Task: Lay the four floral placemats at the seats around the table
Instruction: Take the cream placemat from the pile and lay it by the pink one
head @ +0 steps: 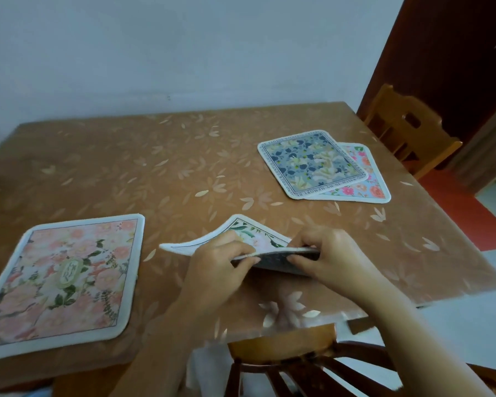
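Head view puts the round-backed chair (284, 348) closest to me, tucked under my wrists at the near edge of the table (184, 156). Just past it, my left hand (221, 259) and my right hand (324, 253) both grip the leaf-print placemat (249, 233), fingers curled round its near rim. That rim is lifted, so the dark underside shows between my hands. The mat bows, and its corner out beyond my left hand seems to touch the cloth.

My forearms reach forward side by side, the right one angling in from the outside, with my knuckles close together.

I judge this to be the second placing, at the seat in front of me. The next move calls for lowering the rim flat and squaring it to the table edge.

Well off to the left of my left hand, the pink rose placemat (66, 276) lies flat. Far beyond my right hand, the blue placemat (312, 161) overlaps the bright rose placemat (364, 181), both not yet laid out, near the far chair (407, 130).
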`<state>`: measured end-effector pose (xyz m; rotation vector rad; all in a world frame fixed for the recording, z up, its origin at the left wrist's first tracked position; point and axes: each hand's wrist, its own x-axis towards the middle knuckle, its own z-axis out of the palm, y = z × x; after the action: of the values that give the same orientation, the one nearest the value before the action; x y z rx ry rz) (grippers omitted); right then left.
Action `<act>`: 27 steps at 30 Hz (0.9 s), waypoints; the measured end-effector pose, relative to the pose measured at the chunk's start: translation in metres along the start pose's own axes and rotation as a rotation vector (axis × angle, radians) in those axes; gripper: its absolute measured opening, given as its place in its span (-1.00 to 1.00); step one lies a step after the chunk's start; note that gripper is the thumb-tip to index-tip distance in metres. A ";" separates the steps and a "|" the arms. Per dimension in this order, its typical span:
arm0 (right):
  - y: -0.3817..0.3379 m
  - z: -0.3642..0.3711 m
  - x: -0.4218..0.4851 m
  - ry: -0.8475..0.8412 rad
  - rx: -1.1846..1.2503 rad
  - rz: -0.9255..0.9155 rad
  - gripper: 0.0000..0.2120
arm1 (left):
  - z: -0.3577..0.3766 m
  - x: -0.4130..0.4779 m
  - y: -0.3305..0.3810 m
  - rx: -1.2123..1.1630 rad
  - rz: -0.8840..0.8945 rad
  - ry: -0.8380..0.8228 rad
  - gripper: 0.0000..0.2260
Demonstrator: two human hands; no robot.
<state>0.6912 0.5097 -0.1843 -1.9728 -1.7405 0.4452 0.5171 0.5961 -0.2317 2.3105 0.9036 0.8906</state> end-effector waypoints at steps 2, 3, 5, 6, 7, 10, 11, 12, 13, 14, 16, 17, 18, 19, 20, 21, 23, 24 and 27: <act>-0.015 -0.014 0.009 -0.027 -0.034 -0.021 -0.95 | -0.013 0.008 0.009 0.007 0.031 0.005 -0.95; -0.022 -0.020 0.014 -0.031 -0.063 -0.030 -0.95 | -0.018 0.013 0.013 0.014 0.043 0.005 -0.95; -0.033 -0.030 0.022 -0.025 -0.098 -0.043 -0.95 | -0.028 0.024 0.021 0.031 0.058 -0.001 -0.95; -0.036 -0.034 0.025 -0.025 -0.091 -0.040 -0.94 | -0.033 0.028 0.024 0.032 0.056 -0.007 -0.95; -0.039 -0.038 0.028 -0.034 -0.074 -0.028 -0.94 | -0.037 0.032 0.026 0.026 0.043 -0.013 -0.95; -0.042 -0.049 0.034 -0.059 -0.052 0.009 -0.96 | -0.052 0.037 0.027 -0.008 -0.031 -0.030 -0.96; -0.042 -0.051 0.035 -0.053 -0.058 -0.001 -0.96 | -0.057 0.036 0.025 -0.009 -0.053 -0.039 -0.96; -0.043 -0.054 0.035 -0.037 -0.062 -0.014 -0.97 | -0.063 0.036 0.024 -0.002 -0.070 -0.046 -0.96; -0.044 -0.057 0.035 -0.013 -0.063 -0.024 -0.96 | -0.069 0.035 0.024 0.006 -0.080 -0.050 -0.95; -0.046 -0.061 0.034 0.011 -0.060 -0.033 -0.95 | -0.075 0.035 0.023 0.012 -0.087 -0.048 -0.94; -0.049 -0.069 0.032 0.048 -0.057 -0.061 -0.90 | -0.087 0.036 0.025 0.010 -0.088 -0.041 -0.93; -0.050 -0.073 0.031 0.059 -0.059 -0.079 -0.88 | -0.092 0.038 0.027 0.004 -0.084 -0.041 -0.93; -0.052 -0.077 0.030 0.069 -0.061 -0.099 -0.90 | -0.097 0.040 0.030 -0.004 -0.073 -0.047 -0.92; -0.053 -0.082 0.029 0.081 -0.058 -0.116 -0.91 | -0.100 0.042 0.033 -0.008 -0.056 -0.058 -0.92; -0.054 -0.086 0.028 0.094 -0.050 -0.126 -0.90 | -0.104 0.045 0.036 -0.008 -0.038 -0.073 -0.92; -0.053 -0.090 0.028 0.104 -0.036 -0.126 -0.88 | -0.106 0.048 0.038 -0.006 -0.024 -0.086 -0.91; -0.051 -0.095 0.031 0.105 -0.011 -0.101 -0.86 | -0.107 0.057 0.040 -0.006 -0.021 -0.106 -0.88; -0.049 -0.096 0.033 0.098 -0.007 -0.086 -0.89 | -0.106 0.062 0.041 0.011 -0.025 -0.113 -0.86; -0.041 -0.097 0.044 0.102 -0.023 -0.058 -0.94 | -0.100 0.079 0.040 0.081 -0.030 -0.120 -0.85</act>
<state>0.7145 0.5442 -0.0779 -1.9205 -1.7418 0.3003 0.5057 0.6477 -0.1096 2.3840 0.9361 0.7066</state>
